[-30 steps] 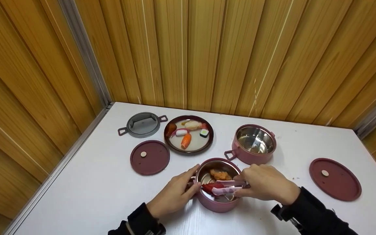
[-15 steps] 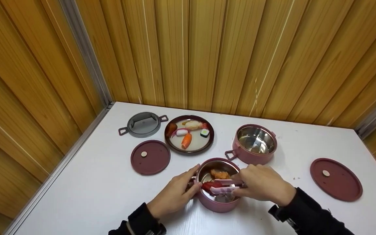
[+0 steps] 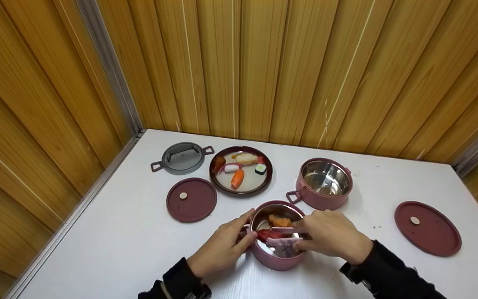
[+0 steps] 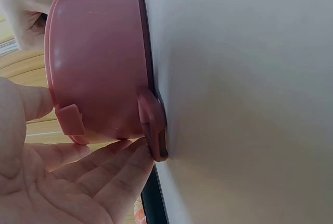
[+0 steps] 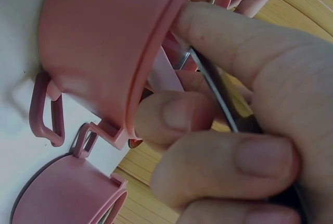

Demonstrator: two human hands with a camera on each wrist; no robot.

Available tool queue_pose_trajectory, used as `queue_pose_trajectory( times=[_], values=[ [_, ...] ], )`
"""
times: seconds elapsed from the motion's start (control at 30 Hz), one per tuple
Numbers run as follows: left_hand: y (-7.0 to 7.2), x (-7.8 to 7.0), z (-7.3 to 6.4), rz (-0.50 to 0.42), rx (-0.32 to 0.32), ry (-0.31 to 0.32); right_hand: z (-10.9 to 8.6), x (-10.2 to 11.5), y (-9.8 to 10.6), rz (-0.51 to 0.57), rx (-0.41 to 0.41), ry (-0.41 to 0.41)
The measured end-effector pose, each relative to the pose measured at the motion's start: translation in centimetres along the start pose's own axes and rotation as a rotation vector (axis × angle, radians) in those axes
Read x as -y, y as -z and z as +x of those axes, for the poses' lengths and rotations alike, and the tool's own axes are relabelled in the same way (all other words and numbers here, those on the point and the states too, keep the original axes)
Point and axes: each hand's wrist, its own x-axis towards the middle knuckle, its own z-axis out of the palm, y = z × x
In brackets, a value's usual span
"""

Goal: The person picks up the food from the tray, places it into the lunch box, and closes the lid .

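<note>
In the head view, my left hand (image 3: 224, 245) holds the left side of a pink pot (image 3: 276, 261) with a steel inside. The left wrist view shows its thumb at the rim and its fingers along the wall by the lower handle (image 4: 152, 122). My right hand (image 3: 332, 234) grips tongs with pale pink tips (image 3: 282, 241), dipped into the pot. A red play-food piece (image 3: 267, 235) lies between or beside the tips; whether they squeeze it I cannot tell. Behind it in the pot sits a golden-brown fried piece (image 3: 279, 221). The right wrist view shows fingers curled round the tongs' metal (image 5: 216, 86).
A second pink pot (image 3: 324, 199) stands behind to the right. A dark-rimmed plate (image 3: 242, 192) with several play foods is at the back. Maroon lids lie left (image 3: 191, 207) and right (image 3: 428, 228). A grey lid (image 3: 183, 162) with two side handles lies back left.
My right hand and the tongs have shifted slightly to the left, and the tips stand a little wider apart. My left hand keeps its place on the pot.
</note>
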Motion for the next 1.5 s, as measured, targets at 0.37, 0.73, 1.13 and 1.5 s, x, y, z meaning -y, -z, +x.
queue_pose_trajectory(
  times=[0.37,0.73,1.13,1.5],
  values=[
    [-0.1,0.0,0.0,-0.002,0.002,0.012,-0.2,0.1,-0.1,-0.046,-0.008,0.012],
    [0.0,0.0,-0.2,0.018,0.004,0.008,-0.4,0.2,0.3,-0.024,-0.035,0.009],
    [0.0,0.1,-0.1,0.025,-0.004,-0.003,-0.8,0.1,0.9,0.014,-0.035,-0.008],
    [-0.1,0.1,0.0,0.027,-0.007,0.000,-1.0,0.0,1.4,0.070,-0.040,-0.012]
  ],
)
